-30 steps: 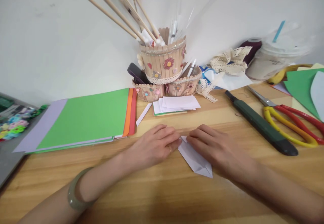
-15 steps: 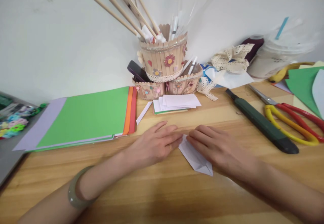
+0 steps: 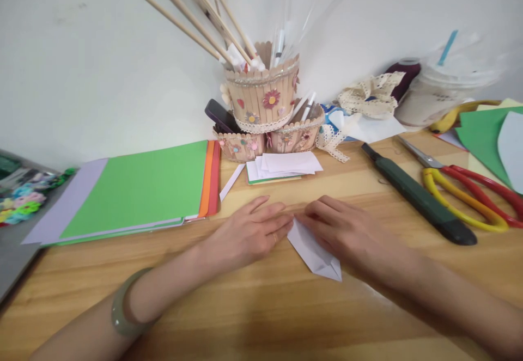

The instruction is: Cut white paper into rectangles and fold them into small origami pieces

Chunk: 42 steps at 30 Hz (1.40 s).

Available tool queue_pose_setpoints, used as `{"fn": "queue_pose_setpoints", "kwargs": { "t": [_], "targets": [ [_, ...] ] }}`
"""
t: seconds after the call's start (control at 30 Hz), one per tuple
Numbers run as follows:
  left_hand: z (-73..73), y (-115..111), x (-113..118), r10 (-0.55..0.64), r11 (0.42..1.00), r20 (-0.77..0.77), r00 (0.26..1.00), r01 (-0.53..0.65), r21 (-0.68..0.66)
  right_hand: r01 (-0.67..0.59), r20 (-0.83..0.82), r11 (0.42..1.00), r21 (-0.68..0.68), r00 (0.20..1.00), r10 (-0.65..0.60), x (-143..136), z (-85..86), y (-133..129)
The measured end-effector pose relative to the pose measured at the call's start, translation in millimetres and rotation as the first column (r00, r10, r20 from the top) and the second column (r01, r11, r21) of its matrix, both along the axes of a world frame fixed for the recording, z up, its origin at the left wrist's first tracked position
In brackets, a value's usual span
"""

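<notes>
Wooden table. Folded paper just below, right of frame centre. Right hand: fingers pinching upper end. Left hand: fingers alongside, grip unclear. Best: align edges, then crease firmly.

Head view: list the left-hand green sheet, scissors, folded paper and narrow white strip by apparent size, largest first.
1. Green sheet
2. Scissors, cut off at right edge
3. Folded paper, partly hidden by right hand
4. Narrow white strip
</notes>
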<state>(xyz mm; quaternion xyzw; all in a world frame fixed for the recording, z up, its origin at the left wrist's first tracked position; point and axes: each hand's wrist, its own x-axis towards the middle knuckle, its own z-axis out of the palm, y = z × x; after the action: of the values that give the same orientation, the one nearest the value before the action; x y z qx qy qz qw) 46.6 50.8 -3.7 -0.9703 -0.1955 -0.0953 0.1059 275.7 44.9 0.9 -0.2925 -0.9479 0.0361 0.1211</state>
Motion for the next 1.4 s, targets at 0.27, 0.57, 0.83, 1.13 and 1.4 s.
{"fn": "queue_pose_setpoints", "kwargs": {
  "t": [0.27,0.57,0.83,1.13,1.4],
  "targets": [
    [-1.1,-3,0,0.012,0.998,0.068,0.998,-0.017,0.066,-0.135,0.022,0.990,0.051,0.991,0.134,30,16.3,10],
    [-3.8,-9,6,0.105,0.982,0.222,0.969,-0.136,0.130,-0.002,-0.072,0.999,-0.046,0.997,-0.001,32,22.2,8],
    [-0.5,-7,9,0.156,0.988,0.244,0.957,-0.155,-0.020,-0.003,-0.044,1.000,-0.022,0.999,0.002,29,14.9,7],
    [-5.2,-8,9,0.209,0.971,0.196,0.958,-0.179,-0.162,0.044,-0.074,0.979,-0.201,0.995,-0.060,26,13.7,4],
    [-3.4,-7,3,-0.023,0.992,0.221,0.975,-0.004,0.124,0.037,-0.224,0.976,-0.215,0.971,-0.086,19,1.4,9]
  ]
}}
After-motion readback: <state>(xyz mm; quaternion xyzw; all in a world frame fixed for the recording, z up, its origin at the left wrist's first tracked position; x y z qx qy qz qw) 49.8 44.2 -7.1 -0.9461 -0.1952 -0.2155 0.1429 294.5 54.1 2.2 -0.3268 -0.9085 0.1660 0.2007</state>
